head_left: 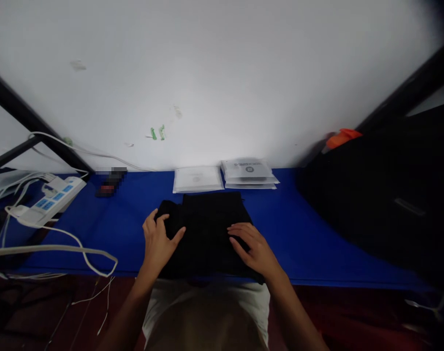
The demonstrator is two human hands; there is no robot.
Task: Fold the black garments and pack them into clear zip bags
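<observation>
A folded black garment [207, 229] lies on the blue table [291, 229] right in front of me. My left hand [159, 241] rests on its left edge, fingers spread and bent over a small fold of cloth sticking out there. My right hand [251, 246] lies flat on the garment's right half, fingers stretched out and pointing left. Neither hand lifts the cloth.
Two stacks of flat clear plastic bags [198, 179] [249, 173] lie by the white wall behind the garment. A white power strip [53, 197] with cables sits at the left, a small dark object [110, 183] beside it. A big pile of black cloth [382, 200] fills the right side.
</observation>
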